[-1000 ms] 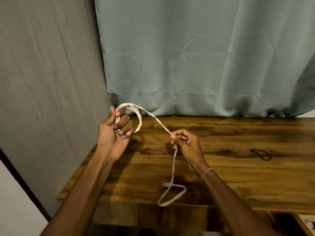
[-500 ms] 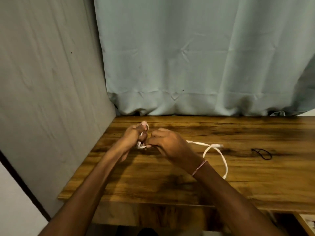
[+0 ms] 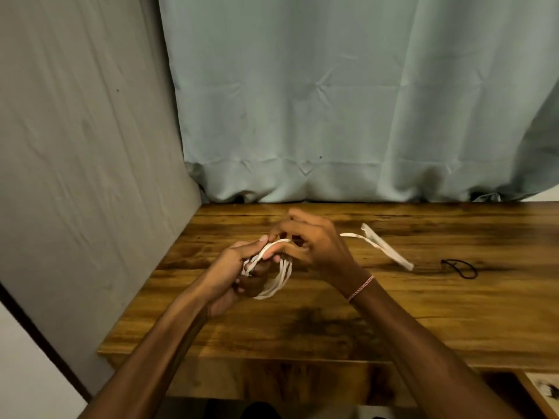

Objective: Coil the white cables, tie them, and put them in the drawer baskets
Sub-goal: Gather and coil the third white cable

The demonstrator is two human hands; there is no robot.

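My left hand (image 3: 234, 272) grips a bundle of white cable (image 3: 279, 278) wound into several loops that hang below its fingers. My right hand (image 3: 314, 246) is closed on the same cable just above the loops, fingers touching the left hand's. The cable's free end (image 3: 384, 247) trails out to the right of my right hand, blurred, just above the wooden table (image 3: 393, 313). A thin black tie (image 3: 461, 267) lies on the table farther right, apart from both hands.
A grey-green curtain (image 3: 332, 101) hangs behind the table and a grey wall panel (image 3: 75, 146) stands on the left. At the bottom right corner an open drawer (image 3: 541, 391) shows a little of its contents.
The long hanging cable has been wound onto my left hand; my right hand moved in against the left. The loose tail swung from the front edge to the right.
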